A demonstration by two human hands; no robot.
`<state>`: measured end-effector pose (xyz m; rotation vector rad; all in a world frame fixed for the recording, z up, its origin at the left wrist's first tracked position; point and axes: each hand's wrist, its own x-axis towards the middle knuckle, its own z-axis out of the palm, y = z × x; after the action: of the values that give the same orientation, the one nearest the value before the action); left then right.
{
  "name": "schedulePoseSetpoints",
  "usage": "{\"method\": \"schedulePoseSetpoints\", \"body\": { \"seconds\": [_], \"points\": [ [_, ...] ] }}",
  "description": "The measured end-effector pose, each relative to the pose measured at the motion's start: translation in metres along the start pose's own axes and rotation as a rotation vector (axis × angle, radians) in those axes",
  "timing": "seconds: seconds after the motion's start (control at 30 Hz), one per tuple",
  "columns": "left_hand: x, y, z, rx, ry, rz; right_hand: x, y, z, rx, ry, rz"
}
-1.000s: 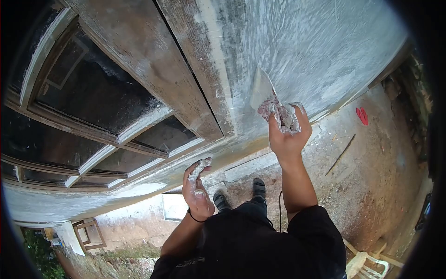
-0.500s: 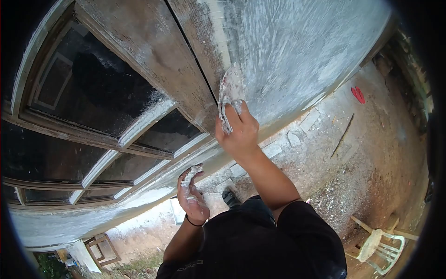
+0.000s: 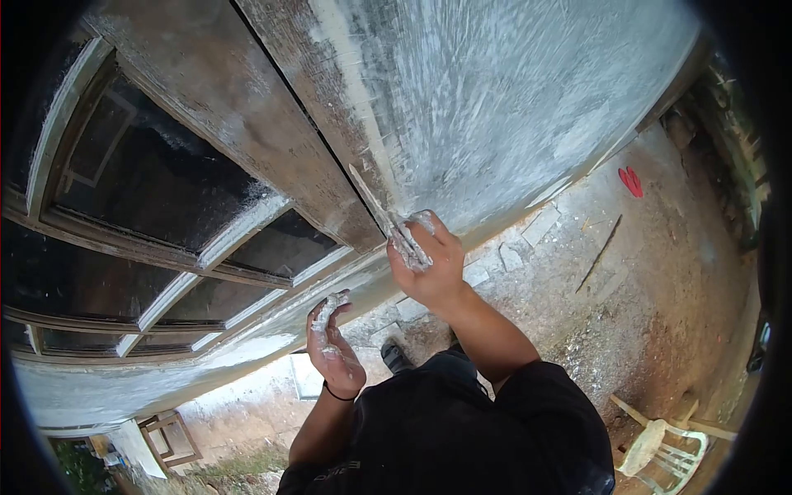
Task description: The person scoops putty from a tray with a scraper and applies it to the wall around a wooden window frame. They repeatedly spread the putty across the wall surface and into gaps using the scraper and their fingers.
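Note:
My right hand (image 3: 431, 262) is wrapped round a putty-smeared scraper (image 3: 381, 211). The scraper's blade is seen nearly edge-on beside the wooden frame (image 3: 318, 99), close to where the frame meets the grey plastered wall (image 3: 511, 91). Lower and to the left, my left hand (image 3: 334, 351) is raised with the palm up and the fingers partly curled. A lump of white putty (image 3: 330, 312) lies along its fingers, and more putty is smeared over the palm.
Glass window panes (image 3: 157, 173) in worn frames are at the left. On the dirty floor lie red slippers (image 3: 630, 182) and a thin stick (image 3: 600, 253). A plastic chair (image 3: 643, 448) is at the lower right, a wooden frame-like stand (image 3: 171, 440) at the lower left.
My right hand has moved slightly down, and the scraper has turned from showing its flat face to nearly edge-on. The head view has shifted a little. My left hand still holds the putty.

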<state>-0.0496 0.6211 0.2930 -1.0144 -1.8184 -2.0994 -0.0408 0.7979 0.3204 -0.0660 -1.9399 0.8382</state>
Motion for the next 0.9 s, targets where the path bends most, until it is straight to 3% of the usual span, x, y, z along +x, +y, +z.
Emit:
{"method": "schedulePoseSetpoints", "body": {
  "seconds": [0.3, 0.43, 0.53, 0.6, 0.9],
  "points": [
    [0.007, 0.004, 0.036, 0.033, 0.079, 0.024, 0.033, 0.050, -0.025, 0.047, 0.114, 0.102],
    [0.009, 0.004, 0.040, 0.029, 0.084, 0.039, 0.031, 0.056, -0.025, -0.007, 0.172, 0.035],
    [0.012, 0.004, 0.037, 0.025, 0.082, 0.053, 0.030, 0.054, -0.026, 0.008, 0.166, 0.072],
    [0.012, 0.004, 0.032, 0.002, 0.086, 0.078, 0.028, 0.054, -0.027, -0.073, 0.176, -0.040],
    [-0.003, -0.006, -0.004, -0.053, 0.045, 0.029, 0.003, 0.029, -0.027, -0.151, 0.255, 0.041]
  ]
}}
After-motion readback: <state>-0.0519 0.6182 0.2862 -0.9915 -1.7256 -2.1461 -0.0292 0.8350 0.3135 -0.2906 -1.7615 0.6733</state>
